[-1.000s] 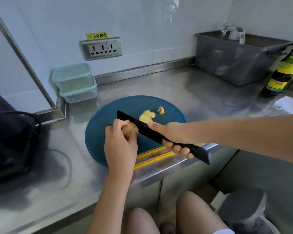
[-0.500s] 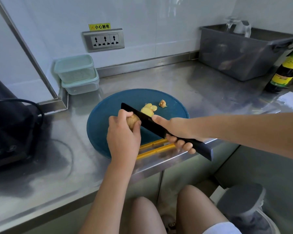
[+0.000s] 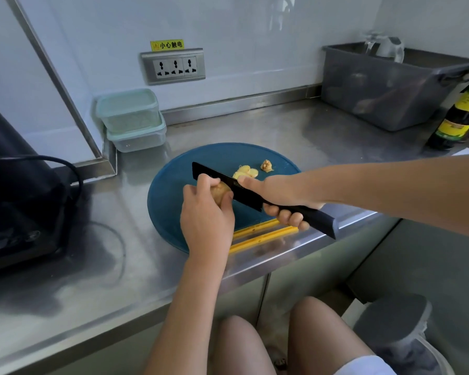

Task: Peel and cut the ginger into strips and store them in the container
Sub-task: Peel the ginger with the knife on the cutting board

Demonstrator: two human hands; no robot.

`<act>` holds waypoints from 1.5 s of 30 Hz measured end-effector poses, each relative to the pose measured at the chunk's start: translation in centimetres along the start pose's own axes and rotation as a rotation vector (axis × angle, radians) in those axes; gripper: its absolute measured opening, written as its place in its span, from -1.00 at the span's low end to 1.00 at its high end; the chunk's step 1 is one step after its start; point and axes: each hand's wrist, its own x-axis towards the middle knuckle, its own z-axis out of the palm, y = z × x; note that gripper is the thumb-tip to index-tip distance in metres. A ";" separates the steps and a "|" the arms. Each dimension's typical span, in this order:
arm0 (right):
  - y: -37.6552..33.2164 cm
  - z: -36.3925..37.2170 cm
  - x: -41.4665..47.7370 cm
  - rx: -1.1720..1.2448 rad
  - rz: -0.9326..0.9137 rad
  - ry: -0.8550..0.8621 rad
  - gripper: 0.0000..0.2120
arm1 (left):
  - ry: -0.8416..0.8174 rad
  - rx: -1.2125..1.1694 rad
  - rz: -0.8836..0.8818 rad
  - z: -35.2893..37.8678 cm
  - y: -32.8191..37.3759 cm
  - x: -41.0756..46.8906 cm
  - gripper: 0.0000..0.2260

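Our left hand (image 3: 205, 212) curls round the tan knobbly ginger piece (image 3: 221, 191) over the round blue cutting board (image 3: 171, 190). Our right hand (image 3: 279, 197) clamps the long black knife (image 3: 247, 197), its blade against the ginger, near pale yellow ginger slices (image 3: 245, 171).

Bright, even daylight, soft glare on the steel counter (image 3: 295, 123), wide-angle edge bending

Round blue cutting board (image 3: 173, 212) on steel counter (image 3: 79, 280). Left hand (image 3: 206, 212) grips ginger piece (image 3: 221, 192); right hand (image 3: 279, 197) grips black knife (image 3: 244, 189), blade against ginger. Cut slices (image 3: 245, 171) beyond blade. 2 stacked lidded containers (image 3: 132, 119) at wall. Grey bin (image 3: 390, 87), dark bottle (image 3: 460, 115) at right.
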 end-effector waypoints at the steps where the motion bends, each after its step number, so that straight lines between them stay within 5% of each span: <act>1: -0.5 0.1 0.2 -0.002 0.004 0.002 -0.31 | 0.002 -0.004 0.004 0.0 0.0 0.0 -0.77; 21: -4.5 1.4 3.2 0.073 -0.127 0.006 -0.35 | 0.024 -0.178 -0.080 -0.2 -0.8 -0.7 -0.78; 27: -2.3 0.0 3.4 0.158 -0.169 -0.083 -0.35 | 0.037 -0.170 -0.113 -0.5 -0.6 -0.7 -0.61; 45: 3.8 -5.0 0.4 0.421 -0.489 -0.143 -0.38 | 0.026 -0.185 -0.111 -0.3 -0.6 -0.5 -0.68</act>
